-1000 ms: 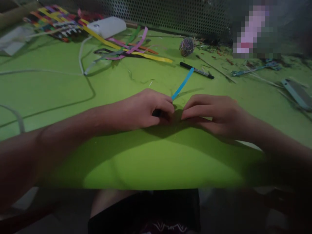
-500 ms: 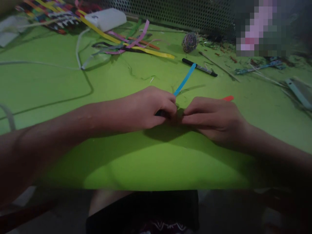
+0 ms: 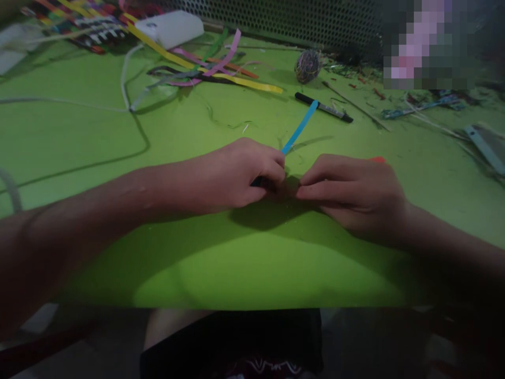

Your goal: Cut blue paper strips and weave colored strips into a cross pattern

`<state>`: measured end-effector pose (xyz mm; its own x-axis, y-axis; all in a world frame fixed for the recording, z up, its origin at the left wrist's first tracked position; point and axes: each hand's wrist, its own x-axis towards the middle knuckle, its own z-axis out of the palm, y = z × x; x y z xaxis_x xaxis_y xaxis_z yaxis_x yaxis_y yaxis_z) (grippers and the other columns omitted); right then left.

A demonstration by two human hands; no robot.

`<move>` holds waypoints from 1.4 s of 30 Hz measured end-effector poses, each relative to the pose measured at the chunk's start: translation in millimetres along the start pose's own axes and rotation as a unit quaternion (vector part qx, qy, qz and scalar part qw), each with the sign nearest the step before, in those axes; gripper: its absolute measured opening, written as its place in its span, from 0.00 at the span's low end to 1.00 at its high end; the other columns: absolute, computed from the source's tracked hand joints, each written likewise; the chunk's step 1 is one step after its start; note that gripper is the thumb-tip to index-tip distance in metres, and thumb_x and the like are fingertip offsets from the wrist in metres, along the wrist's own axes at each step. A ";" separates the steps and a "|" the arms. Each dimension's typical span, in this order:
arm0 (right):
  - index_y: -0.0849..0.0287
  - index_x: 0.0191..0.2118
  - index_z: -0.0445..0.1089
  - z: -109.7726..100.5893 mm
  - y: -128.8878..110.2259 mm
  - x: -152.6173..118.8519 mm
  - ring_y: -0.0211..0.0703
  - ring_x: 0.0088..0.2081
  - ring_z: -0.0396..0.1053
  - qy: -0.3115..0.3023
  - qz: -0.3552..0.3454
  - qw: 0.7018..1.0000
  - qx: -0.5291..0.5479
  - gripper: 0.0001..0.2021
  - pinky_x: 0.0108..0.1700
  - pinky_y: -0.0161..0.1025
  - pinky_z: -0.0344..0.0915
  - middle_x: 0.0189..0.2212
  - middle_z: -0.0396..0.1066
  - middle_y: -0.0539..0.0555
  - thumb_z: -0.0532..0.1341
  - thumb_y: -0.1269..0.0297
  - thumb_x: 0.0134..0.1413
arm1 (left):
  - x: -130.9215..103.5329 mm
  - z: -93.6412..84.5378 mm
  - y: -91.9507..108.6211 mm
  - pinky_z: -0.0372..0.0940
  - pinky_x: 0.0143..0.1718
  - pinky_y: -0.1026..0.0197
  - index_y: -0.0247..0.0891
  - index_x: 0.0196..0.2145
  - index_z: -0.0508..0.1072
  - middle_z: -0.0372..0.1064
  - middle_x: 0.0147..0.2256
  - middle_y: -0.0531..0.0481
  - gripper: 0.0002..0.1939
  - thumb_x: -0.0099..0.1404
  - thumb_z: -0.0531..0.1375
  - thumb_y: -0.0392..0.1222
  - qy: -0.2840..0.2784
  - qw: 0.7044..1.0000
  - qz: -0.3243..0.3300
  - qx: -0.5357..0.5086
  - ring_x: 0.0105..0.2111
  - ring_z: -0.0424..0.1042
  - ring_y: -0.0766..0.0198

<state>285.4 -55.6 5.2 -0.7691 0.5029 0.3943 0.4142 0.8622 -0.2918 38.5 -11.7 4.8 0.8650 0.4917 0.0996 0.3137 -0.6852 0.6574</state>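
Observation:
Near the table's front, my left hand point(image 3: 258, 173) is closed with curled fingers round a narrow blue strip point(image 3: 300, 128). The strip slants up and away, its far end over a black pen point(image 3: 335, 111). My right hand point(image 3: 355, 189) is closed just to the right, thumb and fingers pressed together, the fingertips a small gap from the left hand. Behind its knuckles shows the rounded end of an orange-red thing point(image 3: 377, 159), the rest hidden by the hand. What lies between the right fingertips is too dark to make out.
On the green table point(image 3: 252, 263) lie coloured strips point(image 3: 221, 76), a white box-like object point(image 3: 171, 29), a cable point(image 3: 126, 79), a ball of thread point(image 3: 307, 67), a thin stick point(image 3: 357, 107) and scraps point(image 3: 379, 93). A perforated metal panel point(image 3: 300, 23) stands behind.
My right hand has shifted slightly to the right, widening the gap between the hands, and less of the orange-red end shows. My left hand and the blue strip stay nearly still.

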 end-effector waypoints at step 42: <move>0.53 0.43 0.72 7.3 -0.1 0.5 0.44 0.38 0.72 0.055 -0.009 0.995 -0.077 0.09 0.39 0.42 0.70 0.38 0.75 0.54 0.55 0.70 0.67 | -3.0 -4.7 -0.8 0.65 0.42 0.62 0.39 0.38 0.81 0.77 0.37 0.49 0.14 0.64 0.56 0.31 0.017 0.997 0.007 0.071 0.38 0.75 0.61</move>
<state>281.4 -55.9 -0.9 -0.7228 0.4839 0.4933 0.4776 0.8658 -0.1496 33.8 -10.1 7.4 0.8568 0.4979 0.1340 0.3567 -0.7600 0.5433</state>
